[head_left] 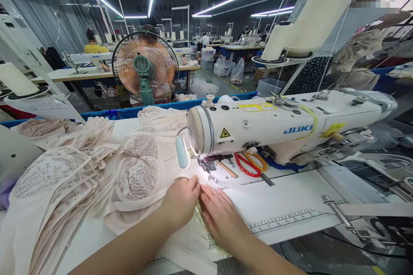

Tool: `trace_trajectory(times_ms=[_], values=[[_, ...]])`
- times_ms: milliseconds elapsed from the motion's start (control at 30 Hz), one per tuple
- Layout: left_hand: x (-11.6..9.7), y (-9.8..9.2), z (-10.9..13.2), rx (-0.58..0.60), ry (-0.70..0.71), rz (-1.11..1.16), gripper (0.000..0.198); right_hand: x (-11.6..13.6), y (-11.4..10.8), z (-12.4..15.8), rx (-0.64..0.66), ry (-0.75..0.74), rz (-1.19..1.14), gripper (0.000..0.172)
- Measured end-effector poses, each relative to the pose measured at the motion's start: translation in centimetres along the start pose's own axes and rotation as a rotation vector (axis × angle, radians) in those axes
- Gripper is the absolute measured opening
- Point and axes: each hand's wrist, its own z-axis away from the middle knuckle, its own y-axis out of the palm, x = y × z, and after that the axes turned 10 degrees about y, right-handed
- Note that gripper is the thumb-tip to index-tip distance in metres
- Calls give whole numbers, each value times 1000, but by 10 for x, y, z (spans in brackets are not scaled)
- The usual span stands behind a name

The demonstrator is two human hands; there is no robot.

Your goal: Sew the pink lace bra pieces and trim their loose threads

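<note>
My left hand (182, 200) is closed, thumb and forefinger pinched on the edge of a beige lace bra garment (138, 176) just in front of the needle area. My right hand (222, 217) lies flat beside it, fingers stretched out, fingertips close to the left thumb. A strip of shiny yellowish material (199, 215) shows between my hands. Over the work hangs the head of a white sewing machine (264, 122), its lamp lighting the stitching spot. The presser foot (204, 165) is partly hidden behind small metal parts.
Red-handled scissors (247, 165) and a second, orange-handled tool (256, 161) lie under the machine arm. A stack of beige lace pieces (61, 180) fills the left side. A printed ruler (287, 221) runs along the table front. Behind stands a fan (145, 68).
</note>
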Motion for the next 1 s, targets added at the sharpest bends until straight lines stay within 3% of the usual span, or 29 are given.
trace_trajectory(times_ms=[100, 300, 600, 1000], values=[[-1, 4, 6, -19, 0, 3, 37, 1, -2, 0, 7, -6, -10, 42], [18, 7, 7, -67, 80, 69, 35, -2, -3, 1, -5, -1, -48, 40], [45, -1, 0, 53, 95, 95, 39, -6, -3, 2, 19, -9, -61, 37], [70, -4, -6, 82, 3, 138, 38, -4, -3, 2, 5, 26, -98, 35]])
